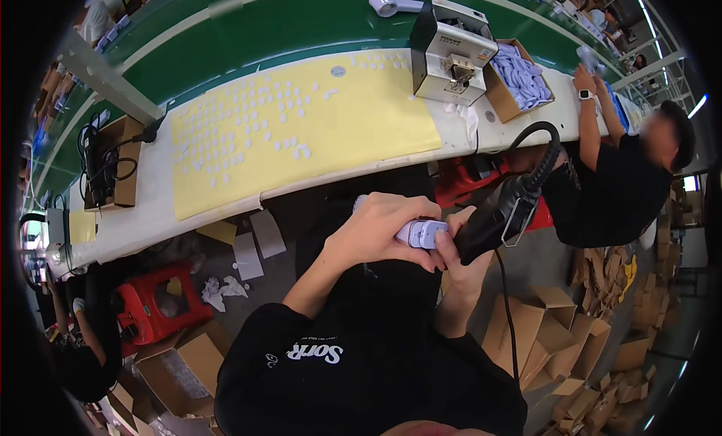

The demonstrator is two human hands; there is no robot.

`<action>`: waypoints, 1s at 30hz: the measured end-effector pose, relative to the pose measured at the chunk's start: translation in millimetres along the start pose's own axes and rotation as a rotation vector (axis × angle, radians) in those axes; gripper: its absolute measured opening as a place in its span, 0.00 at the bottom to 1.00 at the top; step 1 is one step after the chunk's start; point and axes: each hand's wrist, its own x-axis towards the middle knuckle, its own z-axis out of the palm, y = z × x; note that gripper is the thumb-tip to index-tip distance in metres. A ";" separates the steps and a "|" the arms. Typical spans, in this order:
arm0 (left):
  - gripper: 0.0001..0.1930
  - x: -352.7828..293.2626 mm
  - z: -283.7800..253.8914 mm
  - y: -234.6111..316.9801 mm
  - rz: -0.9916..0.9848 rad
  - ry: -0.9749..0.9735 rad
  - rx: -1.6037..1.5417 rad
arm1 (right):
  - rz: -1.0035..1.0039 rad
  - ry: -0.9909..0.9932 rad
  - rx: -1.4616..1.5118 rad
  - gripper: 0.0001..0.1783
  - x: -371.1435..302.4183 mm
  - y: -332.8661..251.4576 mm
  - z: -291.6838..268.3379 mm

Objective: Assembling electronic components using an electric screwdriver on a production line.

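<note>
Gripping a small pale lilac part (pixel 421 233) in the left hand (pixel 380 229), right hand (pixel 457 259) clasping a black corded power screwdriver (pixel 496 214) against it, below the bench (pixel 150 210).

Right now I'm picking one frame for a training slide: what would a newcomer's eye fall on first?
First, at centre, the left hand wrapped around a small pale lilac device, with the right hand pressing a black corded power tool against it. Next, the yellow mat dotted with small white pieces on the long bench behind.
</note>
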 end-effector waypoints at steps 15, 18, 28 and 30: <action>0.25 9.9 -16.4 -16.3 -0.029 0.022 0.173 | 0.084 -0.176 -0.011 0.17 42.0 17.0 8.4; 0.22 16.3 -18.2 -27.4 0.016 0.032 0.115 | 0.091 -0.200 0.150 0.20 53.6 16.4 0.4; 0.20 53.5 -19.5 -86.2 0.028 0.426 -0.254 | -0.444 -0.003 0.324 0.27 204.7 -32.6 -27.6; 0.20 63.6 -17.2 -94.9 0.044 0.419 -0.222 | -0.525 0.037 0.257 0.26 240.6 -29.6 -16.8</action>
